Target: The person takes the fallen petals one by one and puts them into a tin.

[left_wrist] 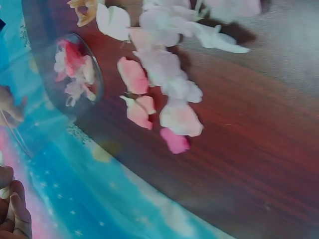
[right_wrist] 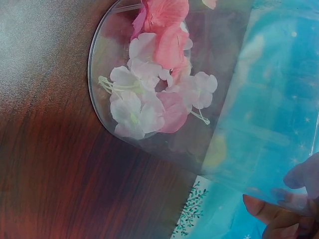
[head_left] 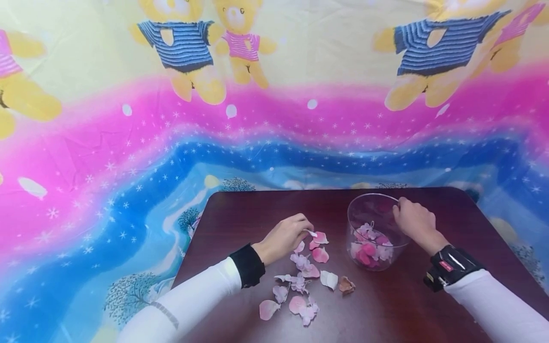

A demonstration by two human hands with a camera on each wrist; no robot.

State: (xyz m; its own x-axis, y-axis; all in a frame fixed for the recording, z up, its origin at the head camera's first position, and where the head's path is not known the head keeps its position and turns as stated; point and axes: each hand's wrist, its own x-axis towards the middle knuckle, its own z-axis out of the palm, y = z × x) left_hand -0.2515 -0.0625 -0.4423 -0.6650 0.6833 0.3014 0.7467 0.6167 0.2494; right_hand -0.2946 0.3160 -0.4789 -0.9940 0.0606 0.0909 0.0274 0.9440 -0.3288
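Observation:
In the head view my left hand (head_left: 285, 237) pinches a small white petal (head_left: 310, 233) between thumb and fingers, above the loose petals. The left wrist view catches those fingertips (left_wrist: 17, 206) at its lower left corner. My right hand (head_left: 416, 221) grips the rim of a clear round container (head_left: 353, 214), thumb on one side of the wall and fingers on the other. Pink and white artificial petals and blossoms (right_wrist: 144, 94) lie at the container's bottom. Nearest to the left hand are a pink-and-white petal (head_left: 320, 237) and a pink petal (head_left: 320, 255).
More pale blossoms (head_left: 298, 283), a white petal (head_left: 329, 279) and a brown petal (head_left: 346, 285) are scattered on the dark wooden table (head_left: 386, 309). A cloth printed with bears (head_left: 274, 124) hangs behind the table's far edge.

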